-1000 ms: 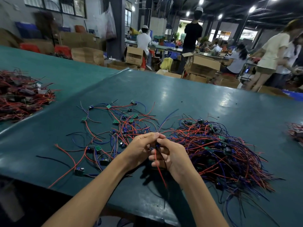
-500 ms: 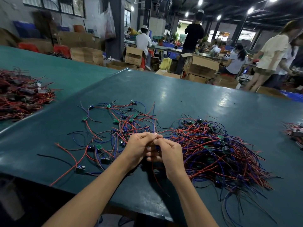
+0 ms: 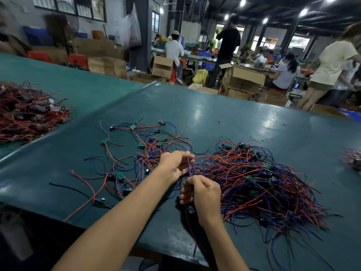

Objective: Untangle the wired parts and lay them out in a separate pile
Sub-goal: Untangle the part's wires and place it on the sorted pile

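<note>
**One blue lead drawn out at the heap's near-left edge**

On the broad dark-green table (image 3: 214,114), the large tangled heap of red and blue wires with small green boards (image 3: 263,182) was the biggest mass. Left of the heap lay the looser spread of separated wired parts (image 3: 140,149).

At the heap's near-left edge, the left hand (image 3: 175,165) pinched the upper end of a thin blue wire (image 3: 188,169). The right hand (image 3: 203,192) was curled round its lower end, and the wire was stretched between them.

The part would probably come free best with a slow pull along the wire's own line, away from the heap. If neighbouring strands lifted, pausing would be wiser than tugging.

Far left of the heap, a second red-wired pile (image 3: 25,112) sat on the adjoining table. A smaller bundle (image 3: 353,159) lay to the heap's right. A thin red lead (image 3: 186,218) trailing below the right hand could snag.
</note>
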`<move>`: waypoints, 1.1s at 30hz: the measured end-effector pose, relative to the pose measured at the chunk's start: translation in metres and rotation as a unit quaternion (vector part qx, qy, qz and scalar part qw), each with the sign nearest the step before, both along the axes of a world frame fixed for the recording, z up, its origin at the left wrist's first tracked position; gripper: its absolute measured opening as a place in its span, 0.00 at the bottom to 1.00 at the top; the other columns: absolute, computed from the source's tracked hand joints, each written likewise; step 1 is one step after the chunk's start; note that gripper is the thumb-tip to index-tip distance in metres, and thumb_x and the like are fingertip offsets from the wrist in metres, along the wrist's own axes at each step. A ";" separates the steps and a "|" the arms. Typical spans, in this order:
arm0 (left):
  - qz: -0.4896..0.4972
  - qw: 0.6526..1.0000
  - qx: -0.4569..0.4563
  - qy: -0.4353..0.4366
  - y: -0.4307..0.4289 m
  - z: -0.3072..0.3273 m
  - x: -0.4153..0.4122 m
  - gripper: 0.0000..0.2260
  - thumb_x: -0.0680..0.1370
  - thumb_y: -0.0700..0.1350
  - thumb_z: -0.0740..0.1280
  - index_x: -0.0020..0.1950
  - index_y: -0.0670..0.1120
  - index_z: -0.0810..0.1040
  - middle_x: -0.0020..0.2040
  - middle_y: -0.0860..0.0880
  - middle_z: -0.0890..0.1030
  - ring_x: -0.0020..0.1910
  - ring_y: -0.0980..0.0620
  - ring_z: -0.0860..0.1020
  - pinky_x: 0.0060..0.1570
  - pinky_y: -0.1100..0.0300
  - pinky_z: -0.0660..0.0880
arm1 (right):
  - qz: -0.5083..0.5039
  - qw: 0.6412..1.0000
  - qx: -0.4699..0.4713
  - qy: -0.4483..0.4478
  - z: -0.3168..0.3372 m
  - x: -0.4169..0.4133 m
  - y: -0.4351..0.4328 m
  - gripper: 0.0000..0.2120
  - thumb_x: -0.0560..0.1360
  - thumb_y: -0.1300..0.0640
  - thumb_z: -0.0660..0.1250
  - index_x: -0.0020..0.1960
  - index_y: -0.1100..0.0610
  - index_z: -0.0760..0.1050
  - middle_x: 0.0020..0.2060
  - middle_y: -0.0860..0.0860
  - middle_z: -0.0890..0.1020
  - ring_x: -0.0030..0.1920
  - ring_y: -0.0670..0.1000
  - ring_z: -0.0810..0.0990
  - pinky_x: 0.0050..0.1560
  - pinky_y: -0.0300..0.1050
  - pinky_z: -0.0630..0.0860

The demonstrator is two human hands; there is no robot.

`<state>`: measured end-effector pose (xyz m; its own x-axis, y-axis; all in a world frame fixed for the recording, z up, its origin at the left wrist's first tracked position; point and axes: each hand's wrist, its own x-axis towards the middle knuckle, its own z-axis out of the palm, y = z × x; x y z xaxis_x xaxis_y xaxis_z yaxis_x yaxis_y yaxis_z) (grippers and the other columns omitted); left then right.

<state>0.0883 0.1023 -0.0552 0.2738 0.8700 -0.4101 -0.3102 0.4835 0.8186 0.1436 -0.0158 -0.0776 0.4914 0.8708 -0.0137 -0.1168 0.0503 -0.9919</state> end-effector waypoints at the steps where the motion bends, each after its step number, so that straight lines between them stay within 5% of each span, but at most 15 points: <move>1: 0.000 1.000 -0.013 -0.003 0.003 0.002 0.000 0.09 0.81 0.37 0.65 0.42 0.39 0.79 0.28 0.49 0.82 0.34 0.52 0.80 0.39 0.58 0.76 | 0.000 1.000 0.002 -0.004 0.000 0.000 0.000 0.15 0.75 0.68 0.63 0.31 0.61 0.79 0.27 0.59 0.79 0.24 0.55 0.77 0.24 0.46 0.76; 10: 0.039 0.996 -0.009 -0.076 0.024 0.016 -0.004 0.09 0.82 0.39 0.65 0.42 0.40 0.78 0.27 0.49 0.81 0.27 0.56 0.80 0.31 0.62 0.79 | 0.018 1.000 0.014 -0.014 -0.003 0.000 -0.004 0.14 0.75 0.68 0.62 0.32 0.64 0.79 0.27 0.61 0.80 0.25 0.55 0.78 0.25 0.46 0.76; 14: 0.044 0.994 0.057 -0.079 0.018 0.024 -0.018 0.11 0.83 0.47 0.66 0.56 0.39 0.77 0.50 0.43 0.83 0.48 0.47 0.83 0.53 0.53 0.79 | 0.026 0.999 0.037 0.010 -0.004 -0.001 -0.006 0.13 0.80 0.64 0.64 0.38 0.65 0.79 0.29 0.60 0.80 0.26 0.55 0.77 0.25 0.46 0.77; 17: -0.086 0.988 0.123 0.028 -0.005 0.015 -0.030 0.17 0.82 0.54 0.66 0.58 0.41 0.75 0.57 0.41 0.83 0.54 0.44 0.84 0.54 0.51 0.81 | 0.019 0.997 0.053 0.056 -0.004 0.001 -0.004 0.14 0.83 0.58 0.63 0.44 0.65 0.79 0.30 0.61 0.79 0.24 0.55 0.77 0.24 0.44 0.76; 20: -0.140 0.951 0.255 0.100 -0.028 0.000 -0.041 0.13 0.81 0.48 0.68 0.53 0.38 0.83 0.51 0.39 0.86 0.44 0.50 0.85 0.51 0.54 0.83 | 0.046 0.992 0.079 0.081 -0.004 0.002 -0.002 0.09 0.79 0.61 0.63 0.46 0.58 0.82 0.32 0.59 0.79 0.26 0.55 0.76 0.24 0.42 0.75; 23: -0.117 0.906 0.381 0.144 -0.043 -0.017 -0.047 0.08 0.81 0.42 0.68 0.57 0.41 0.84 0.35 0.51 0.83 0.34 0.55 0.78 0.43 0.59 0.78 | 0.077 0.990 0.078 0.090 -0.004 0.003 0.000 0.18 0.69 0.60 0.59 0.50 0.53 0.84 0.32 0.55 0.79 0.27 0.53 0.75 0.23 0.42 0.74; 27: -0.118 0.909 0.381 0.122 -0.055 -0.026 -0.050 0.08 0.83 0.42 0.66 0.58 0.44 0.82 0.33 0.50 0.78 0.30 0.51 0.74 0.37 0.59 0.76 | 0.085 0.991 0.061 0.085 -0.009 0.003 0.004 0.22 0.76 0.61 0.58 0.65 0.44 0.77 0.31 0.55 0.78 0.27 0.51 0.74 0.24 0.42 0.73; 33: -0.172 0.908 0.374 0.082 -0.060 -0.026 -0.054 0.12 0.84 0.44 0.64 0.47 0.38 0.81 0.34 0.37 0.79 0.30 0.42 0.77 0.35 0.45 0.76 | 0.091 0.992 0.064 0.062 -0.014 0.006 0.003 0.32 0.71 0.55 0.62 0.75 0.42 0.67 0.30 0.51 0.73 0.27 0.51 0.74 0.24 0.42 0.72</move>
